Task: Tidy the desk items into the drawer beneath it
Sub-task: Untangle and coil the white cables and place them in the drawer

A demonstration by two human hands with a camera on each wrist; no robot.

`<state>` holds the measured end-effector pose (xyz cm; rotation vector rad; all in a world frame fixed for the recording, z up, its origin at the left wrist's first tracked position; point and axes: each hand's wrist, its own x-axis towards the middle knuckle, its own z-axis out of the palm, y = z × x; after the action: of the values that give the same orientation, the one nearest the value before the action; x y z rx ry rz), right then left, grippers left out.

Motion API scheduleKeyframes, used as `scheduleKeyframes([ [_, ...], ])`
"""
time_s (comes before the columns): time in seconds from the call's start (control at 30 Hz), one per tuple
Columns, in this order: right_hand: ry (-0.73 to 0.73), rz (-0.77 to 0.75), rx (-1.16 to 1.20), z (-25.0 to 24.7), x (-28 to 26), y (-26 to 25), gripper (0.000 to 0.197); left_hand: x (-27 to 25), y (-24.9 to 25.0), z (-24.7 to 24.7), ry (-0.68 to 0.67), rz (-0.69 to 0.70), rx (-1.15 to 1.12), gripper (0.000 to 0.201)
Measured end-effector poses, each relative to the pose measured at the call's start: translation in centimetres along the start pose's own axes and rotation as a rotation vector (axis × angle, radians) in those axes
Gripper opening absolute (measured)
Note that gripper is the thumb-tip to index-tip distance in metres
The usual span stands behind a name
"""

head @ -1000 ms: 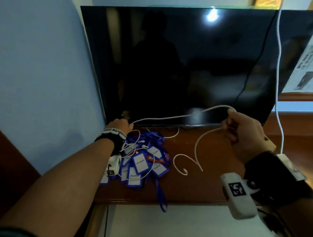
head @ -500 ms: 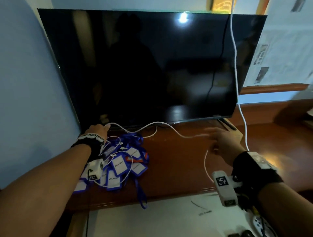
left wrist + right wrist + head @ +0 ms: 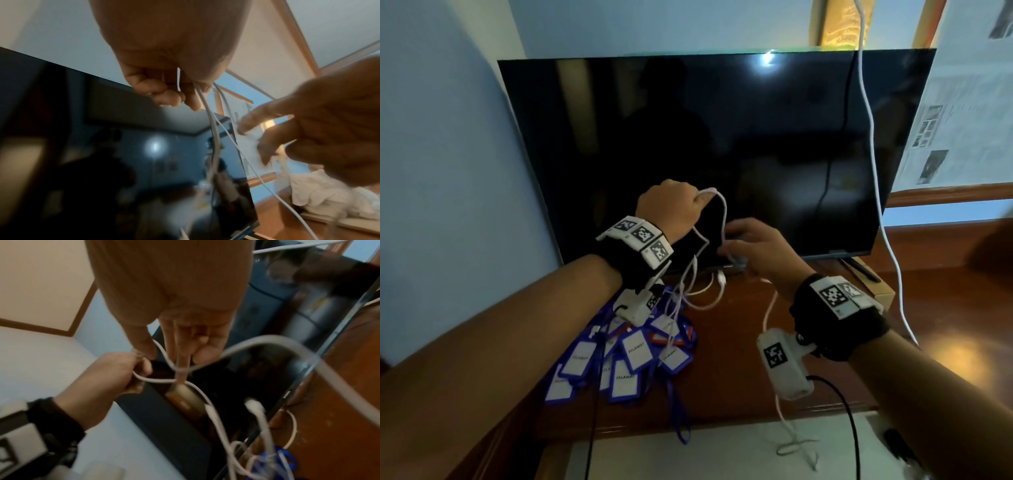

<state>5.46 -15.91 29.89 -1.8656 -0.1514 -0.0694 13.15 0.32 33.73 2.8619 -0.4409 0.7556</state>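
My left hand [image 3: 671, 209] is raised in front of the dark TV screen and grips a bunch of white cable [image 3: 722, 212] loops; the left wrist view shows its fingers [image 3: 164, 91] curled round the strands [image 3: 213, 129]. My right hand [image 3: 753, 246] sits just to its right with the fingers extended. In the right wrist view the cable [image 3: 216, 417] crosses its outstretched finger [image 3: 180, 363]. Loops hang down to a pile of blue badge holders [image 3: 637, 349] with lanyards on the wooden desk [image 3: 739, 342]. One end trails off the desk's front edge.
The TV [image 3: 722, 137] stands along the back of the desk against a blue wall. A second white cable [image 3: 873, 171] hangs down over the screen's right side. A small cardboard box [image 3: 880, 291] sits by the TV foot. A pale surface [image 3: 688, 455] lies below the desk's front edge.
My left hand has lifted from the desk by the TV base, carrying the cable up. My right hand has moved left, close to the left hand, and the cable's slack has shortened.
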Motion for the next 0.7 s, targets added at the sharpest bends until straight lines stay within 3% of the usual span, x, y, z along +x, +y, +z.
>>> scheduleKeyframes([
  [0.03,0.016,-0.009,0.030,0.0,-0.2,-0.4,0.015,-0.1,0.2,0.3,0.013,0.017,-0.018,0.058],
  [0.07,0.051,-0.018,0.050,-0.3,-0.4,-0.5,0.012,-0.4,0.1,0.8,0.021,0.022,-0.045,0.056],
  [0.13,0.085,-0.016,0.080,-1.6,-0.9,-0.6,0.020,-1.1,0.0,2.0,0.028,0.027,-0.082,0.052],
  [0.23,0.017,0.012,0.054,-3.7,-1.4,-0.7,0.034,-2.1,-0.3,4.1,-0.026,0.002,-0.059,0.046],
  [0.37,0.013,-0.021,-0.167,-4.8,-1.6,-0.1,0.022,-1.2,-2.5,6.2,-0.115,0.004,0.131,0.039],
  [0.53,0.379,0.030,-0.082,-9.5,-1.8,2.2,0.026,0.4,-8.6,8.5,-0.355,-0.182,0.218,0.040],
  [0.63,0.637,0.127,-0.034,-13.7,-2.6,4.9,0.032,0.4,-12.0,9.9,-0.420,-0.277,0.145,0.042],
  [0.7,0.734,0.192,-0.061,-14.8,-3.1,7.0,0.032,0.1,-13.3,10.7,-0.437,-0.318,0.123,0.045],
])
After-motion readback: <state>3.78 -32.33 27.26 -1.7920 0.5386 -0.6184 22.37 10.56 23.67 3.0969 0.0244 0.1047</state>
